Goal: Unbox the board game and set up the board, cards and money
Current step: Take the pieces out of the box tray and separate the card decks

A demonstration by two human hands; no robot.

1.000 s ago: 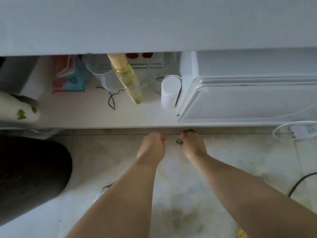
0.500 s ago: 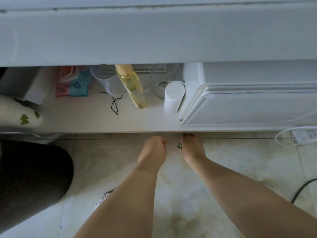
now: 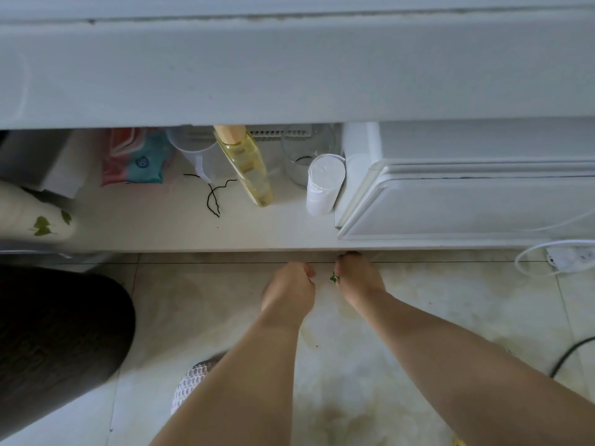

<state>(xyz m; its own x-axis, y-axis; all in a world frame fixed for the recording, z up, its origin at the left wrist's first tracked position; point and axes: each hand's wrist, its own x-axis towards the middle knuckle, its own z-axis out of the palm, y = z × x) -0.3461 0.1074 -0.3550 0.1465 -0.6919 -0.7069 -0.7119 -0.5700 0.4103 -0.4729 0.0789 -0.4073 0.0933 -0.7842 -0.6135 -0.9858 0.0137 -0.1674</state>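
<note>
A tiny green piece (image 3: 334,278), jagged at its edges, is pinched by the right hand (image 3: 359,281) at its thumb side. It sits over the tiled floor (image 3: 193,317), just in front of the edge of the white shelf (image 3: 161,230), toward 5 o'clock from the view's centre. Its bare part sticks out toward 9 o'clock, at the left hand (image 3: 288,289); it is too small to tell a long axis. The left hand is curled, apart from the piece; whether it holds anything is hidden. A second ago the piece showed broader and star-like; both hands keep their pose.
</note>
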